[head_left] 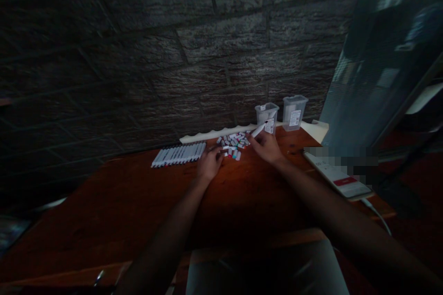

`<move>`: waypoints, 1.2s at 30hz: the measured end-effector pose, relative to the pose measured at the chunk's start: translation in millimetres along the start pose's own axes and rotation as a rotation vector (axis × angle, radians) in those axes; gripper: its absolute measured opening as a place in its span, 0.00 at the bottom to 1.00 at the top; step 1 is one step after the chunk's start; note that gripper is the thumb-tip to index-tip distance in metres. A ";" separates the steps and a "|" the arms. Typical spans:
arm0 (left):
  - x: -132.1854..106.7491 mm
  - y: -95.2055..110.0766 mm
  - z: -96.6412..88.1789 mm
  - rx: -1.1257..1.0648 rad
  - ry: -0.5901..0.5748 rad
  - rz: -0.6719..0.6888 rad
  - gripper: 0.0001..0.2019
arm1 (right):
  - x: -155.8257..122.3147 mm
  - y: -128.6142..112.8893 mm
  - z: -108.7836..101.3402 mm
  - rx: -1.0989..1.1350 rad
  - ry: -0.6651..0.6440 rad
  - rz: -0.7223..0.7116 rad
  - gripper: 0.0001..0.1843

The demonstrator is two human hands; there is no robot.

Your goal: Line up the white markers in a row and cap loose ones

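My right hand (269, 147) is closed around a white marker (259, 129), whose dark end points up and away to the right. My left hand (209, 164) is beside the pile, fingers bent together at a small white piece that looks like a marker cap (225, 148). Between both hands lies a loose heap of short marker caps (234, 140), mostly white with coloured ends, some red and teal. Left of my left hand, several white markers (180, 154) lie side by side in a neat row.
Two clear plastic containers (294, 113) with labels stand at the back right. A pale wavy-edged strip (218, 134) runs along the stone wall (194, 46). On the wooden table's (138, 207) right edge lies a flat white box (337, 177) near a white cable (379, 219).
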State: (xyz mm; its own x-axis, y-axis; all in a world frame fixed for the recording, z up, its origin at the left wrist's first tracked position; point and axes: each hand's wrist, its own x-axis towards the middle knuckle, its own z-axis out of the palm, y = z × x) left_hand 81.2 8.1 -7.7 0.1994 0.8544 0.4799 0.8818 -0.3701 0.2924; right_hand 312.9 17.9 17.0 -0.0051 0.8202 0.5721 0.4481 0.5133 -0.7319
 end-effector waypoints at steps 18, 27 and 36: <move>0.6 18.0 2.1 0.071 -0.089 0.212 0.15 | -1.5 -1.3 1.6 -0.013 -0.040 -0.005 0.19; -7.7 16.2 -5.6 0.162 -0.058 -0.066 0.20 | -0.6 0.3 0.9 -0.020 -0.059 -0.014 0.19; -3.6 3.9 1.5 -0.028 -0.017 -0.080 0.25 | -2.2 -0.6 0.4 -0.008 -0.071 -0.031 0.17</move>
State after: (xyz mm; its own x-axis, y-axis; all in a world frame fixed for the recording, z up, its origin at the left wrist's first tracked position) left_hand 84.6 4.1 -9.5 0.1361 0.8877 0.4399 0.8828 -0.3101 0.3527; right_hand 312.2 15.9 16.1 -0.0820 0.8201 0.5664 0.4544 0.5365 -0.7111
